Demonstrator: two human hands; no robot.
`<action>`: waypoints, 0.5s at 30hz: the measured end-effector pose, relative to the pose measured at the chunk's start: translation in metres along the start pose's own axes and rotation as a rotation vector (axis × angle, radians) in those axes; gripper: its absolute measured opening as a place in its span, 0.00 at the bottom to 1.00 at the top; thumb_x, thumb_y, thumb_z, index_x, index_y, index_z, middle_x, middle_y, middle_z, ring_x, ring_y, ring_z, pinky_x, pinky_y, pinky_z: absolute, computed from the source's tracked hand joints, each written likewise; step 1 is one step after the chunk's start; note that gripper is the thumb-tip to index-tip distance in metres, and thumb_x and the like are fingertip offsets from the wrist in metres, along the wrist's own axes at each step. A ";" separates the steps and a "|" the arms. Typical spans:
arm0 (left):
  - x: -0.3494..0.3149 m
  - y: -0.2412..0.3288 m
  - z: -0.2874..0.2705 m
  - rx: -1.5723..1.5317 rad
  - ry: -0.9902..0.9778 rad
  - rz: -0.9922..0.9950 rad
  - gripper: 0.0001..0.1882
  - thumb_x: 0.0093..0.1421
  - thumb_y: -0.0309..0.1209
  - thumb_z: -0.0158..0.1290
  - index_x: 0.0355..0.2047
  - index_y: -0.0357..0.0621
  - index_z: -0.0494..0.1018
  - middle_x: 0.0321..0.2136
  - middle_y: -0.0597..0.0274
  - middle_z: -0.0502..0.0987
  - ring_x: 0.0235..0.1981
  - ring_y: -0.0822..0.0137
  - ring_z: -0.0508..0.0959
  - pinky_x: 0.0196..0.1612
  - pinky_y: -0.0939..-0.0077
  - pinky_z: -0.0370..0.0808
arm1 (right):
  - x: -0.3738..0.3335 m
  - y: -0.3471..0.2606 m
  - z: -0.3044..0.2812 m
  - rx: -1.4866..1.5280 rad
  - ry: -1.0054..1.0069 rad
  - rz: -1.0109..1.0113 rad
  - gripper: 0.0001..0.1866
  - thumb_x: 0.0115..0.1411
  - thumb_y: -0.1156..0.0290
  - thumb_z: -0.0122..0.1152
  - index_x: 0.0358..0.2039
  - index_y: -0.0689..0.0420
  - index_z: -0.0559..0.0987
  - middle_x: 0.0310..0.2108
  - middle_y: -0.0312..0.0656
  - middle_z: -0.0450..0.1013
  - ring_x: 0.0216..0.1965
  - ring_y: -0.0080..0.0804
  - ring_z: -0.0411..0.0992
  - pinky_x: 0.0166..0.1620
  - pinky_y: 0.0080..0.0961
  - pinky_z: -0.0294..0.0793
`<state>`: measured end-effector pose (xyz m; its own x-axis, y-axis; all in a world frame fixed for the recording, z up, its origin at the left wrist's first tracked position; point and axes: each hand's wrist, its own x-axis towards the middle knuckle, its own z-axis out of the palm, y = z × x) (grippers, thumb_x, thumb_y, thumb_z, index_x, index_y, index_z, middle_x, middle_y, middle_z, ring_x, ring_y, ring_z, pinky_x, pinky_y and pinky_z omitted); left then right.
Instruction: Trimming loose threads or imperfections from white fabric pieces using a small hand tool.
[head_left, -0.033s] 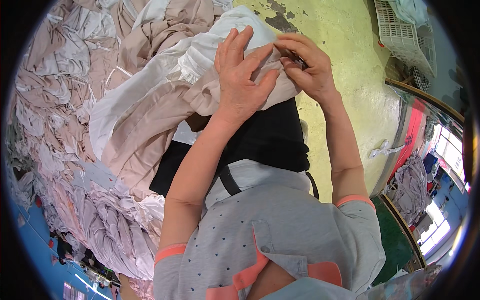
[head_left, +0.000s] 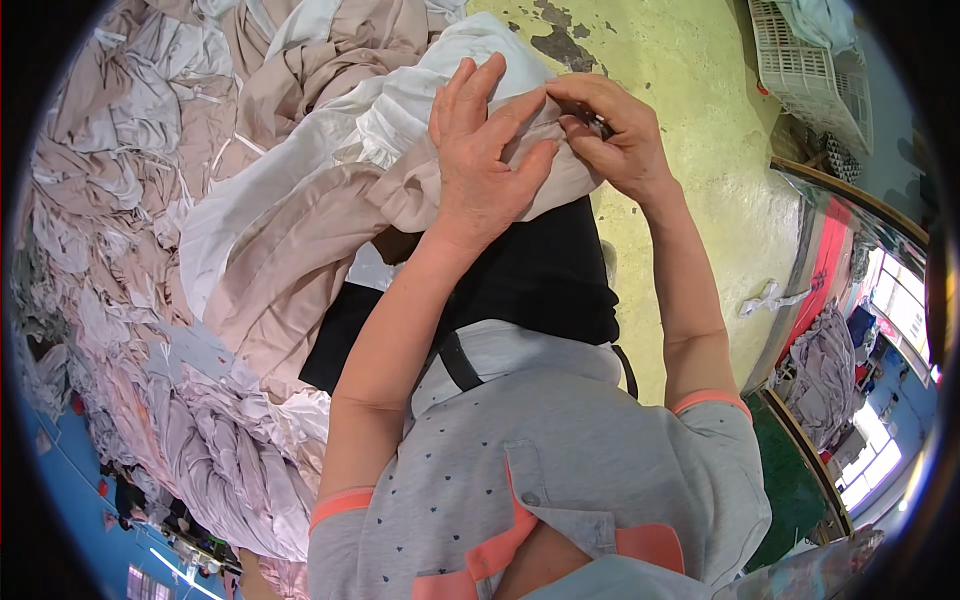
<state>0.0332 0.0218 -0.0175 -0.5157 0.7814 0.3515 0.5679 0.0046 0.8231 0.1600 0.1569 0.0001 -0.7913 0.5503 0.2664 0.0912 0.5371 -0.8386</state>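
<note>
Across my black-clad lap lies a piece of beige and white fabric (head_left: 290,245), its folds trailing down to the left. My left hand (head_left: 485,150) rests flat on the beige part, fingers spread and thumb out to the right. Beside it, at the fabric's right edge, my right hand (head_left: 620,135) is closed with bent fingers. Its index fingertip meets the tip of my left index finger. A small dark thing shows in the gap between right thumb and fingers, too hidden to name.
A large heap of beige, white and pinkish cloth (head_left: 150,200) fills the left side. At the upper right stands a white plastic basket (head_left: 805,65) with pale cloth in it. A white scrap (head_left: 772,298) lies on the worn yellow-green floor (head_left: 690,90). More bundled cloth (head_left: 820,370) sits farther right.
The fingers of my right hand have shifted very slightly downward at the fabric's edge. My left hand and the fabric look the same.
</note>
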 end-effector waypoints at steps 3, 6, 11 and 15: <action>-0.003 -0.003 0.002 0.005 0.022 0.008 0.22 0.46 0.32 0.64 0.44 0.48 0.80 0.60 0.52 0.66 0.65 0.45 0.59 0.65 0.47 0.51 | 0.001 0.005 -0.007 0.064 -0.142 0.100 0.18 0.55 0.83 0.60 0.47 0.61 0.78 0.40 0.39 0.75 0.37 0.25 0.73 0.40 0.19 0.72; -0.003 -0.005 0.003 0.006 0.033 0.009 0.21 0.46 0.32 0.64 0.43 0.48 0.80 0.60 0.51 0.66 0.65 0.45 0.60 0.65 0.46 0.52 | -0.001 0.011 -0.013 0.032 -0.160 0.140 0.14 0.55 0.82 0.60 0.43 0.62 0.78 0.35 0.39 0.74 0.34 0.25 0.72 0.39 0.20 0.71; 0.001 0.005 0.000 0.134 0.056 0.096 0.18 0.46 0.27 0.65 0.40 0.47 0.82 0.57 0.51 0.69 0.62 0.47 0.63 0.62 0.56 0.60 | 0.004 0.000 -0.027 -0.051 -0.241 0.138 0.06 0.54 0.80 0.62 0.33 0.64 0.77 0.29 0.34 0.71 0.30 0.22 0.68 0.34 0.19 0.66; 0.005 0.007 0.000 0.167 0.054 0.154 0.15 0.46 0.27 0.65 0.37 0.48 0.82 0.51 0.54 0.73 0.58 0.49 0.68 0.61 0.56 0.60 | 0.005 0.003 -0.032 0.052 -0.253 0.196 0.04 0.57 0.78 0.62 0.32 0.63 0.77 0.28 0.31 0.71 0.30 0.19 0.67 0.34 0.17 0.65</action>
<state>0.0343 0.0256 -0.0104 -0.4452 0.7466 0.4944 0.7389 -0.0055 0.6737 0.1758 0.1820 0.0145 -0.8876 0.4600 -0.0241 0.2309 0.3992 -0.8873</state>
